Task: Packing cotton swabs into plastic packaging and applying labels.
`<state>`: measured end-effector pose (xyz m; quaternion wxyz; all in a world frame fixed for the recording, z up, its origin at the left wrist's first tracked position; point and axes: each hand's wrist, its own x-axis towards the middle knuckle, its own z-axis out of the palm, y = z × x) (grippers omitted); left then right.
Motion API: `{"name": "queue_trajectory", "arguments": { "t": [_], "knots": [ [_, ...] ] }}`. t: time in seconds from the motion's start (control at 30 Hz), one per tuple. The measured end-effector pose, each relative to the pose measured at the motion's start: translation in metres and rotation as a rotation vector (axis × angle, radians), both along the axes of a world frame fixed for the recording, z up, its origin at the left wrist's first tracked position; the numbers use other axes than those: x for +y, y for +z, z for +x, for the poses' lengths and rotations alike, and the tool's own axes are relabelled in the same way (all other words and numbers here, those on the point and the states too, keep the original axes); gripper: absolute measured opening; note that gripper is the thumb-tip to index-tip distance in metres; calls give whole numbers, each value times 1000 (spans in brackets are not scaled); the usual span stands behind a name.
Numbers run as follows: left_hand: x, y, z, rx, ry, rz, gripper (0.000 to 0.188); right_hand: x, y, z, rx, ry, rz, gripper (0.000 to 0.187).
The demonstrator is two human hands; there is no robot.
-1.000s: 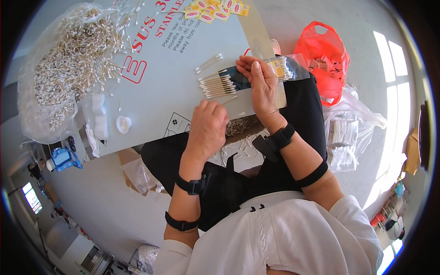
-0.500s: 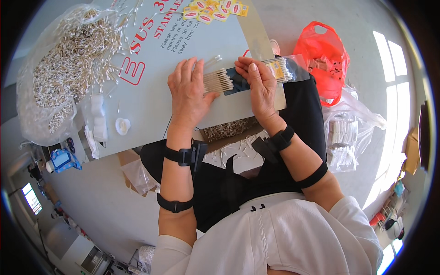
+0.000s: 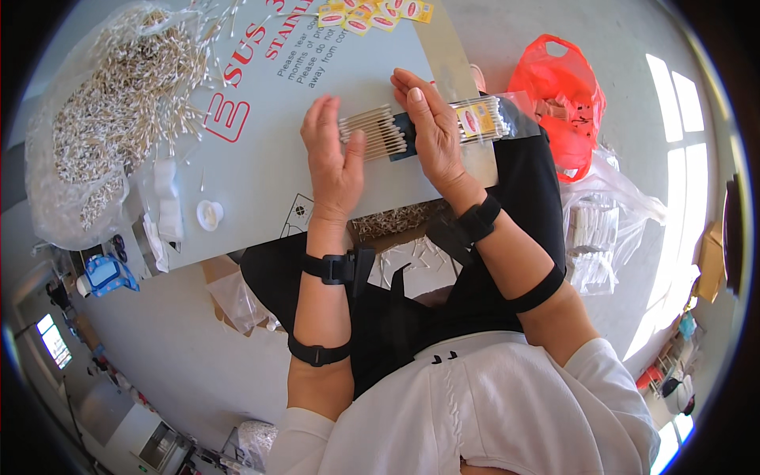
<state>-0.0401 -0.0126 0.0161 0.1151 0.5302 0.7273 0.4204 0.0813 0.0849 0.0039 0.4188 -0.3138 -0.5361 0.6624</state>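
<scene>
A flat row of cotton swabs lies on the table between my hands, its tips toward the right. At its left end, my left hand stands on edge with the fingers stretched and the thumb apart, by the stick ends. My right hand is also open, its straight fingers rising over a dark strip beside the swab tips. Right of that hand lies a clear bag with swabs and a yellow label in it. Part of the strip and the bag's left end are hidden under my right hand.
A big clear bag of loose swabs covers the table's left. Yellow cards lie at the far edge. A small white round dish sits near the front. A red plastic bag and a clear bag of packs are on the right.
My left hand has come off the table surface and turned on edge, its thumb lifting away. The right fingers have straightened and moved left. The swab row sits slightly more to the left.
</scene>
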Motion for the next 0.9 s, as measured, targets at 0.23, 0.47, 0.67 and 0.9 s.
{"name": "queue_trajectory", "arguments": {
  "t": [0.23, 0.47, 0.67, 0.9],
  "knots": [
    [20, -11, 20, -658, 122, 258, 60, -10, -5, -9, -1, -70, 38, 43],
    [20, -13, 19, -953, 103, 426, 65, -10, -10, -6, 14, -89, 59, 43],
    [21, -14, 19, -1010, 141, 475, 68, -11, -10, -6, 33, -79, 25, 43],
    [-8, -5, 6, -39, 41, 22, 79, -6, -5, 14, -37, -74, -37, 35]
  ]
}}
